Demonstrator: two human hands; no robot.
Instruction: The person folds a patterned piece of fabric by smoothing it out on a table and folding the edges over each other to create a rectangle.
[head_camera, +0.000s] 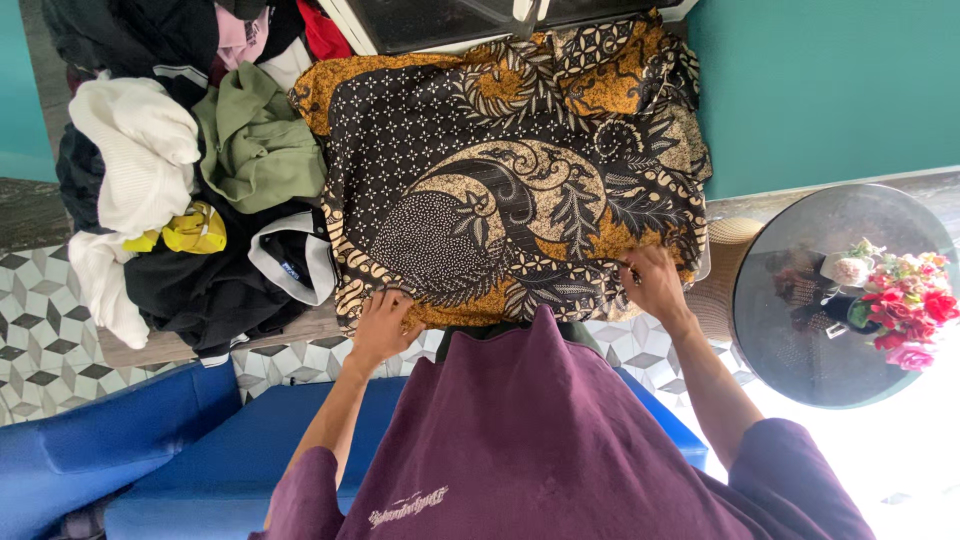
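A black, cream and orange patterned garment (510, 180) lies spread flat on a wooden table (140, 345). My left hand (382, 322) pinches its near edge at the lower left corner. My right hand (655, 282) grips the same near edge at the lower right. Both arms reach out from a purple shirt (540, 440) that fills the bottom of the view.
A pile of clothes sits left of the garment: white knit (135, 150), green top (258, 140), black pieces (215, 285), a yellow item (195, 230). A round glass side table (800, 300) with flowers (905, 305) stands at right. A blue seat (150, 450) is below, a teal wall (820, 90) behind.
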